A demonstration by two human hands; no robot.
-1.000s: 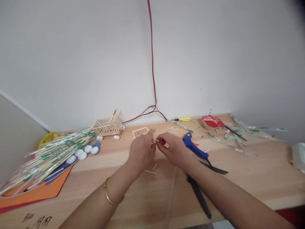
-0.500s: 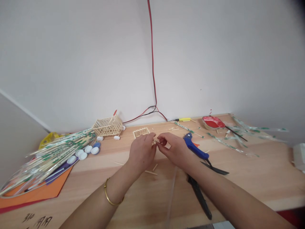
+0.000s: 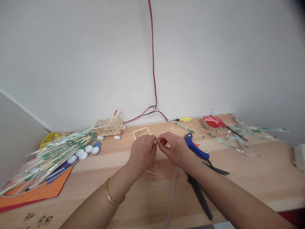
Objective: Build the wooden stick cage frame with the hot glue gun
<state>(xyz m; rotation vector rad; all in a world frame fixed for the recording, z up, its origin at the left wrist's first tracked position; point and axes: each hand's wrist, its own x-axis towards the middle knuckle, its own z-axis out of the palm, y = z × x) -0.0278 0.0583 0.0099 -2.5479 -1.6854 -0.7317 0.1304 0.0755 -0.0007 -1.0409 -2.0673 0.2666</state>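
Note:
My left hand [image 3: 143, 152] and my right hand [image 3: 173, 147] meet over the middle of the wooden table [image 3: 133, 194], fingertips almost touching. Between them shows a small pale piece of wooden stick [image 3: 155, 141], pinched by both hands; most of it is hidden by the fingers. Just behind my left hand is a small frame of thin wooden sticks [image 3: 142, 131]; whether the hand touches it I cannot tell. To the right of my right hand lies a blue hot glue gun [image 3: 196, 149]. Loose cut sticks [image 3: 151, 172] lie below the hands.
A cart-shaped stick model [image 3: 108, 126] stands at the back left, by a pile of wrapped chopsticks [image 3: 54, 156] and white caps [image 3: 83, 155]. Black-handled scissors or pliers [image 3: 200, 197] lie under my right forearm. A red paint dish [image 3: 213, 122], a yellow-handled tool [image 3: 185, 119] and wrappers are behind.
The fingertips have shifted very slightly around the small stick piece. Everything else on the table stays where it was; the view has moved a little.

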